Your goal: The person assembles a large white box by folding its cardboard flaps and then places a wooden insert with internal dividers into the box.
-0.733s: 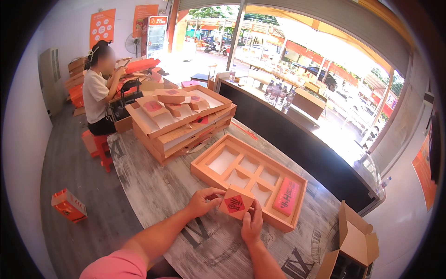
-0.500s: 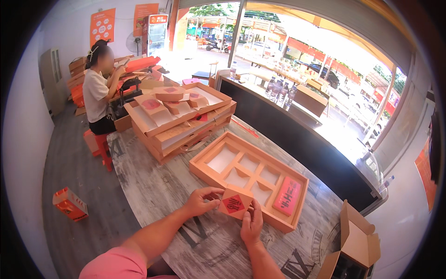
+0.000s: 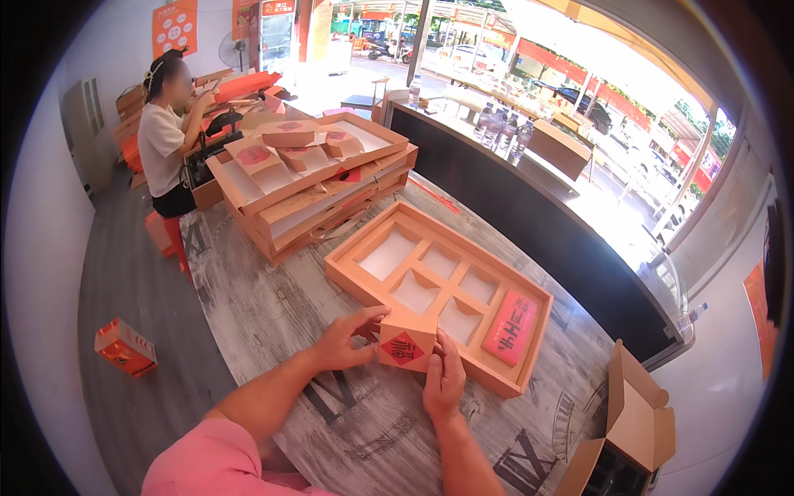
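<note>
Between my two hands is a small tan cardboard box (image 3: 409, 341) with a red diamond label on its near side. The fingers of my left hand (image 3: 347, 339) grip its left side. Those of my right hand (image 3: 444, 376) press against its right side. Just beyond, a shallow cardboard tray (image 3: 364, 285) lies on the table, divided into several compartments with white bottoms. In its long right-hand compartment rests a flat red packet (image 3: 513, 328) with dark lettering. The box is held over the tray's near edge and covers a little of it.
Stacked trays (image 3: 281, 223) stand at the table's far left, with several small boxes (image 3: 258, 157) on top. An open carton (image 3: 628, 413) is at the near right. Behind the table runs a dark counter (image 3: 529, 240) bearing bottles (image 3: 496, 128). A person (image 3: 165, 124) sits at the left.
The small box has tipped, so its top now shows above the labelled side. Both hands have shifted slightly left with it. The whole view has tilted a little.
</note>
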### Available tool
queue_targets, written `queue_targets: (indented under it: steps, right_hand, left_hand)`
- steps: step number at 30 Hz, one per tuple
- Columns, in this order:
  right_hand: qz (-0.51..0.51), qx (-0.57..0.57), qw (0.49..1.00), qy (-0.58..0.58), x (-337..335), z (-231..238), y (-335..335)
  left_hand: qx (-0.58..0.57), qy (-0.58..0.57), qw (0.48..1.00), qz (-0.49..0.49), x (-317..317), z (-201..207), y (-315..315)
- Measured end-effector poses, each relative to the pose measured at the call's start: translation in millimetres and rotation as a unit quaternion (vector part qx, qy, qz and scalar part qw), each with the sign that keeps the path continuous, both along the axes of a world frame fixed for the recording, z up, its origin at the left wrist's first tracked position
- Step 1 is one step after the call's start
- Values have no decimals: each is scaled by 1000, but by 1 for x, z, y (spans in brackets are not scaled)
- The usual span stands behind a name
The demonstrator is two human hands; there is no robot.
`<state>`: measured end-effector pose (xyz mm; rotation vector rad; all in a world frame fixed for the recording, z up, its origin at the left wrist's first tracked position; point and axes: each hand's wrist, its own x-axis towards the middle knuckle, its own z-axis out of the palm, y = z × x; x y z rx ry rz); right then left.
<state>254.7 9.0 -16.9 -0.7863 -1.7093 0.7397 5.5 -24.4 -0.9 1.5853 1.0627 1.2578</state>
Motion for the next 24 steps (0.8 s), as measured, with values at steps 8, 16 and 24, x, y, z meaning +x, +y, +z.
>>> queue_targets:
  steps: [8, 16, 24]
  right_hand:
    - [-32, 80, 995, -41, 4, 10, 4]
    - [3, 21, 1000, -12, 3, 12, -5]
    - [35, -51, 998, 26, 7, -8, 0]
  left_hand:
    - [35, -4, 999, 11, 0, -7, 2]
    - [48, -22, 999, 6, -4, 12, -3]
    - [88, 93, 992, 19, -7, 29, 3]
